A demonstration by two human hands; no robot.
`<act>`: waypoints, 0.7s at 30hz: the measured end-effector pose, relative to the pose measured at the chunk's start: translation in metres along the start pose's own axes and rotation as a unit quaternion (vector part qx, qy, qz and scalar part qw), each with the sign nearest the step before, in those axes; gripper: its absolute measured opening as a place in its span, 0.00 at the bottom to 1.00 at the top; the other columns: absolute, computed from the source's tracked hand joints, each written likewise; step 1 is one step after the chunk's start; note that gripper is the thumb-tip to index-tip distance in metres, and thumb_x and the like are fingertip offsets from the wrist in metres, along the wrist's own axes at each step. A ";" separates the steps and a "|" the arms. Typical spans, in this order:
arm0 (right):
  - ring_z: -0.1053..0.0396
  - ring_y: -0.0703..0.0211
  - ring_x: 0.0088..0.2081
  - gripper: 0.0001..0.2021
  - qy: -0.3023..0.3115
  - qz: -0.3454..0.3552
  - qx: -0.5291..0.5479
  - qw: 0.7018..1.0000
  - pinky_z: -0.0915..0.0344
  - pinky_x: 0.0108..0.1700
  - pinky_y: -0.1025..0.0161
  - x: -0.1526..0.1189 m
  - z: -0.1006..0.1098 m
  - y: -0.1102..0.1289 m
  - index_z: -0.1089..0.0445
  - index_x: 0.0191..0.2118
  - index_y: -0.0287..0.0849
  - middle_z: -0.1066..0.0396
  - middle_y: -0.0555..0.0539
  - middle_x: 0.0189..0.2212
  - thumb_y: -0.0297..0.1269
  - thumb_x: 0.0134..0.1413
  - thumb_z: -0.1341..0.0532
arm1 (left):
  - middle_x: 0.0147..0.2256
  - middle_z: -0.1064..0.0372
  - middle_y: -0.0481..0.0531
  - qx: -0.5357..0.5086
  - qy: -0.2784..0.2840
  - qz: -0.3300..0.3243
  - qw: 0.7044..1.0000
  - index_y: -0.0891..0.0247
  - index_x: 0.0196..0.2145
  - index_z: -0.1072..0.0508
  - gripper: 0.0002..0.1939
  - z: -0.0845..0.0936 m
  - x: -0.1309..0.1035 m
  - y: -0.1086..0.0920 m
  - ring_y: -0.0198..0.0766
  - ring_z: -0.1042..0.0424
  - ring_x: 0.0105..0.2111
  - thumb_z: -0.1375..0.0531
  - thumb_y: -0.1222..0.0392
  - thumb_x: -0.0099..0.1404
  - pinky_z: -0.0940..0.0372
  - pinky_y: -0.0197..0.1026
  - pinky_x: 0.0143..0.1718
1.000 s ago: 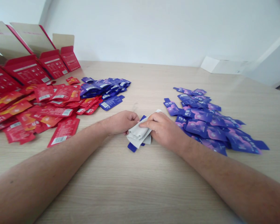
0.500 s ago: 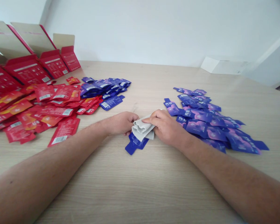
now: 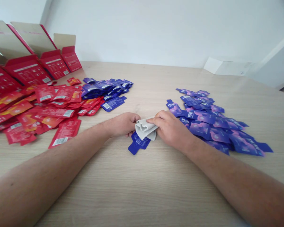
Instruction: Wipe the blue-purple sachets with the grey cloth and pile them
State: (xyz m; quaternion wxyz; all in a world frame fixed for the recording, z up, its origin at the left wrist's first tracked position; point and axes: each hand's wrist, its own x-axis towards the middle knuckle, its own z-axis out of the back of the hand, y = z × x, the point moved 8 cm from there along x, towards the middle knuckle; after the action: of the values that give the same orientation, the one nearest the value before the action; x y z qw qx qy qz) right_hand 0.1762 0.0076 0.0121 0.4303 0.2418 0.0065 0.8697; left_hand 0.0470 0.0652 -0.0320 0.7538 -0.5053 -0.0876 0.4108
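Note:
Near the middle of the wooden table point(image 3: 137, 189), my right hand point(image 3: 167, 127) is closed on a folded grey-white cloth point(image 3: 145, 127). The cloth lies over part of a blue sachet point(image 3: 138, 143), whose narrow end points toward me. My left hand point(image 3: 124, 124) is at the left edge of the cloth and sachet, its fingers curled together. Its fingertips are partly hidden, so what they pinch cannot be made out.
Red sachets point(image 3: 59, 97) are heaped at the left, before open red boxes point(image 3: 28, 71). Blue sachets point(image 3: 106, 88) lie in a pile behind my left hand. More purple-blue sachets point(image 3: 203, 116) spread out at the right. A white box point(image 3: 227, 66) stands at the back right.
The cloth has shifted slightly to the right in my right hand's grip, and the sachet under it has moved slightly away from me.

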 end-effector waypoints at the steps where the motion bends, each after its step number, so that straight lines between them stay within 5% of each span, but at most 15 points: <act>1: 0.36 0.51 0.46 0.20 0.011 0.009 -0.001 1.000 0.36 0.51 0.53 0.000 -0.001 0.004 0.29 0.54 0.43 0.32 0.42 0.41 0.22 0.57 0.43 | 0.19 0.35 0.43 -0.006 -0.002 0.001 1.000 0.62 0.31 0.31 0.04 0.000 0.000 0.001 0.30 0.36 0.17 0.42 0.60 0.58 0.43 0.32 0.17; 18: 0.36 0.52 0.46 0.17 0.071 0.039 0.017 0.997 0.37 0.51 0.54 -0.003 -0.006 0.029 0.29 0.48 0.41 0.32 0.43 0.42 0.22 0.53 0.41 | 0.19 0.35 0.43 0.004 -0.042 0.006 0.999 0.62 0.33 0.30 0.13 0.007 0.004 0.005 0.30 0.36 0.16 0.44 0.49 0.65 0.41 0.32 0.16; 21: 0.36 0.53 0.46 0.14 0.092 0.091 0.021 0.991 0.36 0.50 0.55 -0.006 -0.011 0.045 0.28 0.48 0.41 0.32 0.43 0.42 0.24 0.57 0.42 | 0.19 0.36 0.43 -0.006 -0.051 0.005 0.999 0.62 0.32 0.31 0.12 0.008 0.004 0.007 0.29 0.37 0.15 0.44 0.50 0.65 0.42 0.31 0.15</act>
State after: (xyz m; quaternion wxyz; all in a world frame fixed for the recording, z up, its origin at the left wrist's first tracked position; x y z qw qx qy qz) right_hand 0.1408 -0.0233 0.0098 0.3422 0.1695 0.0418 0.9233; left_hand 0.0416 0.0745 -0.0349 0.7429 -0.4889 -0.1262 0.4396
